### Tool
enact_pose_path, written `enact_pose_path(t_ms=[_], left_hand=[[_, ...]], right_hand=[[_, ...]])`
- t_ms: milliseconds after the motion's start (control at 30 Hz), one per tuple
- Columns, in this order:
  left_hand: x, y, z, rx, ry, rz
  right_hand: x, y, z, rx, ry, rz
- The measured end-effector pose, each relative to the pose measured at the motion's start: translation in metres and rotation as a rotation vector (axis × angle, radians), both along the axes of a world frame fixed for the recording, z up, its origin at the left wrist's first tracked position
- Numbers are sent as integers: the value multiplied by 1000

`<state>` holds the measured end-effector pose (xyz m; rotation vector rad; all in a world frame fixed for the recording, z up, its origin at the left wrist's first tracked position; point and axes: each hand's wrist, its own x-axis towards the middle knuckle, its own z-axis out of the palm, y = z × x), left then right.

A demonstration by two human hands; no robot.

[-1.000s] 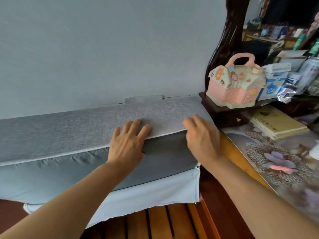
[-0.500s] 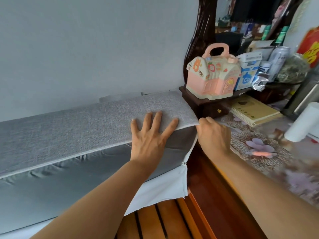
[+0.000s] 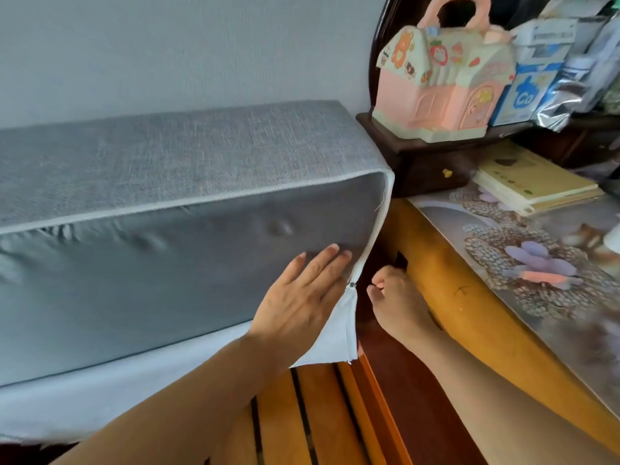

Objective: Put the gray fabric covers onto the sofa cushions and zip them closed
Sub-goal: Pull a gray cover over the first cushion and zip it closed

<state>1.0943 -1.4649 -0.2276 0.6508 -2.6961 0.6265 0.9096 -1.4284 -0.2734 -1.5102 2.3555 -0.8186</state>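
We count one sofa cushion (image 3: 151, 263) filling the left of the frame, wearing one gray fabric cover (image 3: 167, 156) with one zipper slider (image 3: 352, 285) at centre. Two hands show: one left hand (image 3: 302, 300) and one right hand (image 3: 396, 297), lower centre. At upper right we count one pink toy house (image 3: 443, 78), and below it one stack of yellow books (image 3: 533, 179).

Gray woven cover (image 3: 188, 152) over cushion (image 3: 161, 280), standing on edge; smooth gray inner face under flat left hand (image 3: 302, 297). Zipper slider (image 3: 352, 284) at corner edge, between both hands, just left of the curled right hand (image 3: 396, 297). White flap (image 3: 335, 333) hangs loose below the left hand.
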Motion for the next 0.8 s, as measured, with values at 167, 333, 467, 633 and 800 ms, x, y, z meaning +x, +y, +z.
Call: enact_pose_path(t_ms=[167,333,467,633,800], left_hand=[[-2,4,-17,118,42,61],[-4,5,-15,99,54,89],[-6,14,-8,155,70,147],[-4,24,9,236,192,187],[-5,36,45,334,476,160]], right_hand=[[7,-19,-37,144,-252,36],[15,-17,-43,150,-973,-8],[6,4,-21,233,-1312,184],[2,21,33,249,-1360,196],[2,26,72,233,-1526,229]])
